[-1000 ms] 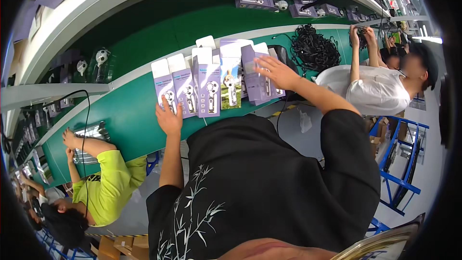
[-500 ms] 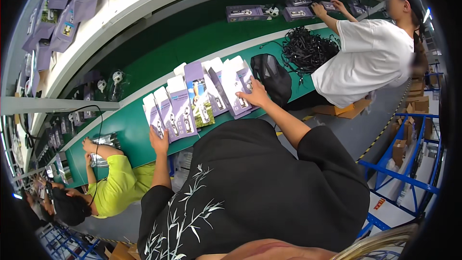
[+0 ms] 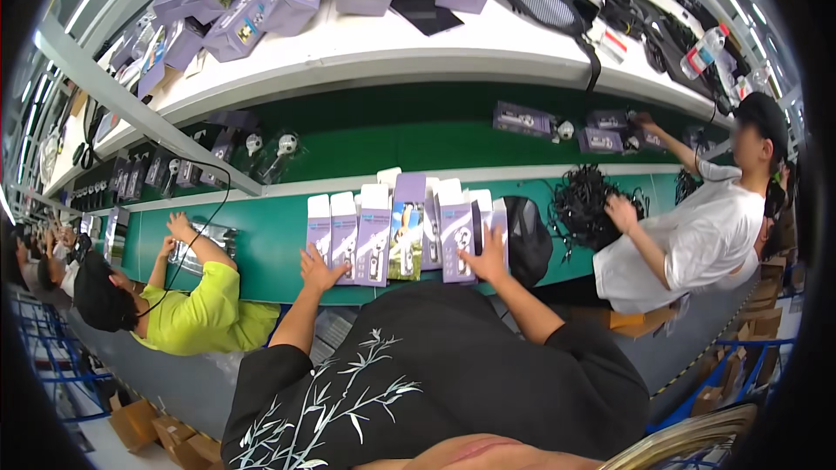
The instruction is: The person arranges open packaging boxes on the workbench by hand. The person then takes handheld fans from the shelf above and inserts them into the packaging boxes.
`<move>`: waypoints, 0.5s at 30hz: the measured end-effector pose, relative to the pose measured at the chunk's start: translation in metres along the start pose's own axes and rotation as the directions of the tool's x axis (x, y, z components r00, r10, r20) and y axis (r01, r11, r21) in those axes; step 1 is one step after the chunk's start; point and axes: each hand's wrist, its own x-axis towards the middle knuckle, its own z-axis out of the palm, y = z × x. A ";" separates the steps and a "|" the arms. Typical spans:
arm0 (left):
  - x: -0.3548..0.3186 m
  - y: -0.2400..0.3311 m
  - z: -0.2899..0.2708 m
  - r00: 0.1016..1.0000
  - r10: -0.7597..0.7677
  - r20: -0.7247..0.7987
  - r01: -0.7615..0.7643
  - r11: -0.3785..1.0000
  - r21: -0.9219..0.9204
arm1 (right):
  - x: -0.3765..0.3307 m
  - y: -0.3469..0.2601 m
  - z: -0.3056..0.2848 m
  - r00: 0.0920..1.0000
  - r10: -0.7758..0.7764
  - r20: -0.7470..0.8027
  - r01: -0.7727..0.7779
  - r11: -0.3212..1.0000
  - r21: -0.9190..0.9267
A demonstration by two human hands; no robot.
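Observation:
A row of overlapping purple and white product cartons (image 3: 374, 239) lies at the near edge of the green workbench, their white flaps pointing away from me. One carton in the middle shows a colourful photo panel (image 3: 406, 239). At the row's left end my left hand (image 3: 320, 271) rests with fingers spread against the outermost carton. My right hand (image 3: 488, 259) lies at the other end, fingers stretched out, its thumb on the front of a carton. Just right of it sits a black mesh bag (image 3: 528, 239).
Above the bench, a white shelf (image 3: 366, 50) holds purple boxes and a clear bottle (image 3: 704, 52). Right of the bag is a pile of black cables (image 3: 585, 204), touched by a person in white (image 3: 675, 248). At left, a person in yellow-green (image 3: 196, 313) handles a clear plastic package (image 3: 205, 245).
The view has swung up and levelled, showing more of the shelf. Both my hands stay at the ends of the carton row. The person in white has brought one hand to the cables.

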 end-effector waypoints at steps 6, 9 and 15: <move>0.000 -0.006 0.004 0.999 0.008 -0.038 -0.007 0.999 0.031 | 0.017 -0.016 -0.007 0.935 0.173 0.310 -0.146 0.983 -0.110; 0.003 -0.016 0.011 0.998 0.032 -0.050 -0.030 0.999 0.039 | 0.018 -0.013 -0.006 0.906 0.176 0.386 -0.130 0.981 -0.142; 0.008 -0.015 0.017 0.997 0.036 -0.069 -0.034 0.999 0.038 | 0.019 -0.013 -0.007 0.897 0.211 0.389 -0.160 0.974 -0.159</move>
